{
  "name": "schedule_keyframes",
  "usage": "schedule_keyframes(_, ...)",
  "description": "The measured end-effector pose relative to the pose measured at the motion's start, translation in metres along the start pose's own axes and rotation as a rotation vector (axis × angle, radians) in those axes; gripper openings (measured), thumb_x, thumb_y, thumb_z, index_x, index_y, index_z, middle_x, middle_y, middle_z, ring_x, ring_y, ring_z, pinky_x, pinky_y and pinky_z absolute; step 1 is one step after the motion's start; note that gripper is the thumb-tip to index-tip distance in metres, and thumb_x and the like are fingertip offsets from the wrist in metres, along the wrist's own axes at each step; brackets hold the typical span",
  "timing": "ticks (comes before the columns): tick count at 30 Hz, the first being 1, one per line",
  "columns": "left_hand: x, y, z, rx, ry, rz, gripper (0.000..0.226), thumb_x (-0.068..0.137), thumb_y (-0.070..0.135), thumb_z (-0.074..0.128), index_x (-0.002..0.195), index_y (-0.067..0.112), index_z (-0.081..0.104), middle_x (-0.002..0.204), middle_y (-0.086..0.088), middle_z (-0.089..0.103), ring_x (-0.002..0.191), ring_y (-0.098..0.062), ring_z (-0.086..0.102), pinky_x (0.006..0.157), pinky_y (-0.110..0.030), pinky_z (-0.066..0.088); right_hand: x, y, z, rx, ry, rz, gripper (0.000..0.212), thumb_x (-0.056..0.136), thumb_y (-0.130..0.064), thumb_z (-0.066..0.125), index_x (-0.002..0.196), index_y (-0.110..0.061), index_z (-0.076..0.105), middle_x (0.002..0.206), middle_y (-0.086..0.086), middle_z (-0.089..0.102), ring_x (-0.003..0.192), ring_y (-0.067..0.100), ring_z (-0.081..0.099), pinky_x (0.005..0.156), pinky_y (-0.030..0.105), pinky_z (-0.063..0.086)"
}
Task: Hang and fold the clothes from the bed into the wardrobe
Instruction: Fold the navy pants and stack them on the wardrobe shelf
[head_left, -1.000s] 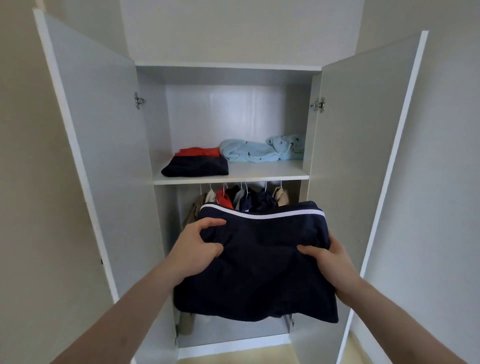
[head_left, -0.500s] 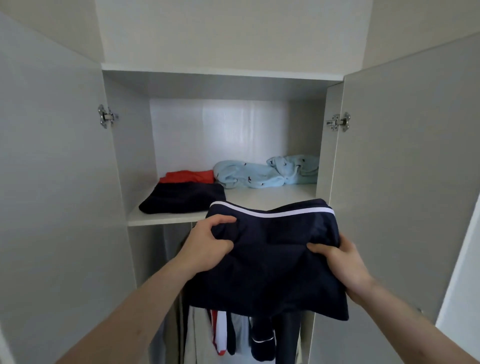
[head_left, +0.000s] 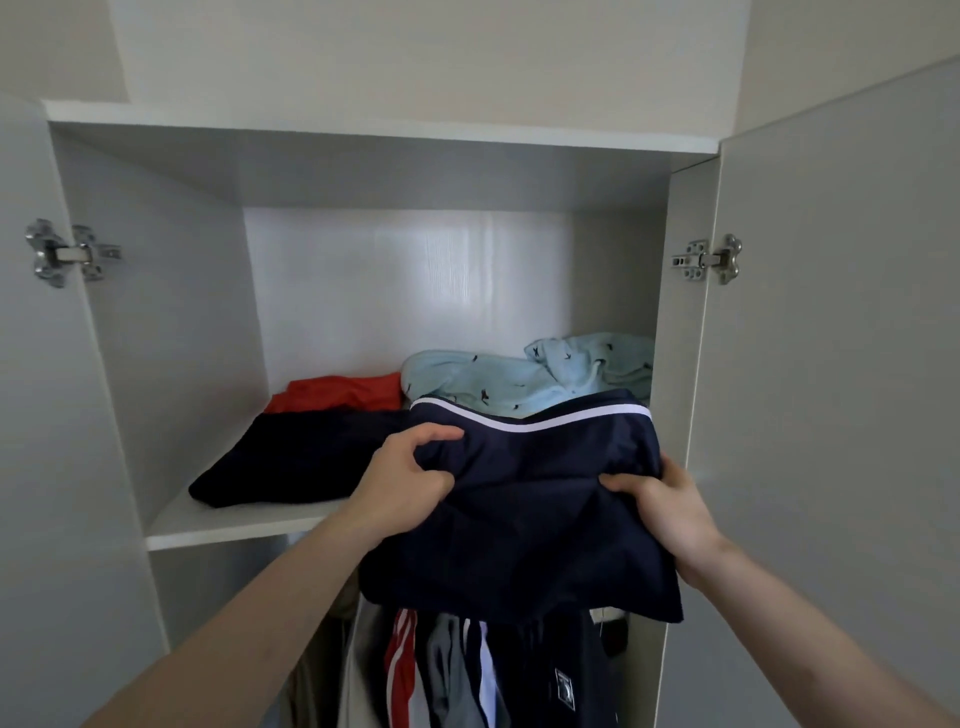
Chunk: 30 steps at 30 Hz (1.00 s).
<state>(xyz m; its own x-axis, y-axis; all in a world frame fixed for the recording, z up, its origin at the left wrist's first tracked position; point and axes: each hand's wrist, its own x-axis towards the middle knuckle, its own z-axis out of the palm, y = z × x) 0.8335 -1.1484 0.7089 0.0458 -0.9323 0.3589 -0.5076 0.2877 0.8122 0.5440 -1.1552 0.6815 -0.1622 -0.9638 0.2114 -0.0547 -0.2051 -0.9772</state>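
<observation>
A folded navy garment (head_left: 524, 519) with a white stripe along its far edge is held at the front of the wardrobe (head_left: 363, 171), its far edge over the right part of the shelf (head_left: 208, 525) and its near part hanging past the shelf's front. The left hand (head_left: 410, 475) grips its left side, thumb on top and fingers curled into the cloth. The right hand (head_left: 660, 506) grips its right side the same way, close to the wardrobe's right wall.

On the shelf, just left of the garment, lies a dark folded piece (head_left: 291, 462), with a red piece (head_left: 337, 392) behind it. A light blue bundle (head_left: 519, 379) with small dark marks lies at the far right, directly behind the held garment and partly hidden by its striped edge. Below the shelf, hung clothes (head_left: 467, 670) show under the garment's near edge. Both doors stand open, with a hinge (head_left: 67, 253) on the left and another (head_left: 706, 258) on the right.
</observation>
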Motion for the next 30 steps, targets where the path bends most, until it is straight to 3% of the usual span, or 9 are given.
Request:
schedule_keyframes(5, 0.072, -0.002, 0.02, -0.01, 0.059, -0.026, 0.06, 0.068, -0.002, 0.064, 0.113, 0.036, 0.072, 0.109, 0.004, 0.07, 0.078, -0.014, 0.069, 0.067, -0.026, 0.056, 0.091, 0.003, 0.007, 0.028, 0.004, 0.014, 0.037, 0.076, -0.006, 0.076, 0.109, -0.022, 0.07, 0.091, -0.004, 0.08, 0.087, 0.018, 0.075, 0.073, 0.032, 0.056)
schedule_keyframes(10, 0.136, -0.011, 0.034, 0.02, 0.1, -0.066, 0.06, 0.067, -0.003, 0.068, 0.116, 0.032, 0.072, 0.107, 0.008, 0.068, 0.079, 0.007, 0.059, 0.061, -0.006, 0.046, 0.173, 0.003, 0.021, -0.017, -0.027, 0.015, 0.034, 0.076, -0.006, 0.075, 0.105, -0.024, 0.072, 0.09, -0.005, 0.078, 0.085, 0.014, 0.072, 0.065, 0.028, 0.051)
schedule_keyframes(14, 0.173, -0.018, 0.04, 0.049, 0.117, -0.111, 0.06, 0.067, -0.002, 0.069, 0.117, 0.031, 0.071, 0.105, 0.001, 0.069, 0.077, -0.011, 0.065, 0.065, -0.023, 0.053, 0.22, 0.007, 0.032, -0.09, -0.045, 0.01, 0.028, 0.076, -0.008, 0.074, 0.1, -0.023, 0.071, 0.096, 0.001, 0.076, 0.091, 0.021, 0.07, 0.076, 0.034, 0.055)
schedule_keyframes(16, 0.191, -0.024, 0.043, 0.078, 0.123, -0.112, 0.063, 0.067, 0.0, 0.069, 0.122, 0.031, 0.068, 0.108, -0.004, 0.069, 0.072, -0.016, 0.064, 0.062, -0.022, 0.05, 0.24, 0.012, 0.037, -0.145, -0.041, 0.001, 0.031, 0.075, -0.013, 0.076, 0.104, -0.022, 0.07, 0.099, 0.001, 0.075, 0.094, 0.023, 0.069, 0.086, 0.038, 0.056)
schedule_keyframes(20, 0.216, -0.043, 0.048, 0.169, 0.061, -0.136, 0.077, 0.071, 0.003, 0.07, 0.142, 0.028, 0.053, 0.119, -0.003, 0.062, 0.084, -0.014, 0.062, 0.064, -0.014, 0.048, 0.27, 0.028, 0.046, -0.208, -0.057, 0.04, 0.038, 0.077, -0.015, 0.077, 0.114, -0.02, 0.068, 0.101, -0.001, 0.073, 0.087, 0.013, 0.065, 0.069, 0.027, 0.049)
schedule_keyframes(23, 0.222, -0.064, 0.058, 0.284, -0.08, -0.173, 0.09, 0.077, 0.009, 0.072, 0.155, 0.022, 0.031, 0.139, -0.001, 0.046, 0.112, -0.016, 0.054, 0.087, -0.018, 0.046, 0.278, 0.044, 0.05, -0.403, -0.077, 0.08, 0.053, 0.081, -0.017, 0.075, 0.132, -0.019, 0.057, 0.118, 0.007, 0.068, 0.093, 0.018, 0.062, 0.079, 0.029, 0.047)
schedule_keyframes(26, 0.217, -0.082, 0.065, 0.596, -0.085, -0.207, 0.097, 0.083, 0.031, 0.072, 0.159, 0.024, 0.013, 0.159, -0.013, 0.015, 0.136, -0.037, 0.037, 0.107, -0.037, 0.042, 0.274, 0.056, 0.056, -0.757, -0.059, -0.004, 0.09, 0.083, -0.025, 0.072, 0.159, -0.022, 0.023, 0.155, 0.011, 0.04, 0.134, 0.031, 0.047, 0.107, 0.039, 0.041)
schedule_keyframes(28, 0.21, -0.092, 0.073, 0.799, -0.034, -0.065, 0.091, 0.085, 0.046, 0.067, 0.159, 0.027, 0.016, 0.164, -0.008, 0.01, 0.143, -0.036, 0.026, 0.114, -0.043, 0.036, 0.265, 0.062, 0.067, -0.877, -0.037, -0.229, 0.088, 0.086, -0.032, 0.069, 0.16, -0.027, 0.022, 0.16, 0.003, 0.032, 0.144, 0.03, 0.035, 0.117, 0.045, 0.032)
schedule_keyframes(30, 0.202, -0.103, 0.085, 0.817, -0.095, 0.026, 0.081, 0.089, 0.059, 0.056, 0.158, 0.033, 0.023, 0.167, -0.003, 0.013, 0.151, -0.028, 0.017, 0.123, -0.043, 0.022, 0.255, 0.072, 0.078, -0.886, -0.15, -0.333, 0.075, 0.09, -0.043, 0.065, 0.156, -0.031, 0.033, 0.161, -0.001, 0.033, 0.146, 0.025, 0.032, 0.121, 0.045, 0.025)
